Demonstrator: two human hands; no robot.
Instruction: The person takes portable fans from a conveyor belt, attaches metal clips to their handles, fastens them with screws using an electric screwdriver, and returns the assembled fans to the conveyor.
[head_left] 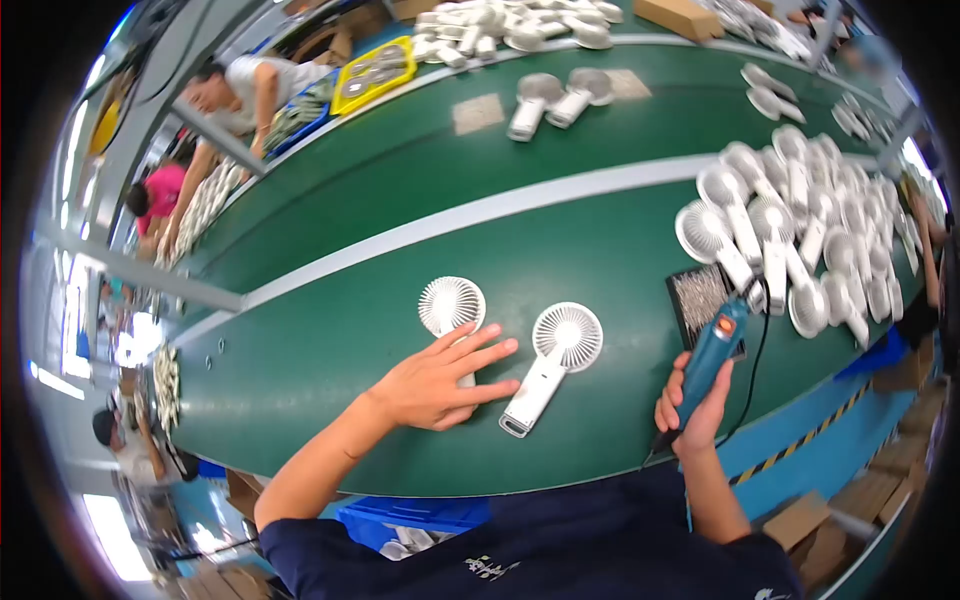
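Observation:
My left hand [440, 382] is spread over the handle of a white handheld fan [452, 303]. Much of that handle is hidden, and I cannot tell whether my palm touches it. A second white handheld fan [567, 338] lies to its right on the green table, with its handle pointing toward me; my fingertips come close to that handle or touch it. My right hand [695, 405] is wrapped round a teal electric screwdriver [708, 362], whose tip points down toward the table's near edge. A dark cord runs from the tool's upper end.
A small dark tray of screws [700, 300] sits behind the screwdriver. Many white fans [800, 215] are heaped at the right. Beyond a pale rail [470, 215] runs a green belt [400, 165] carrying two fans [562, 100]. People work at the far left. A blue bin [420, 512] stands below the table edge.

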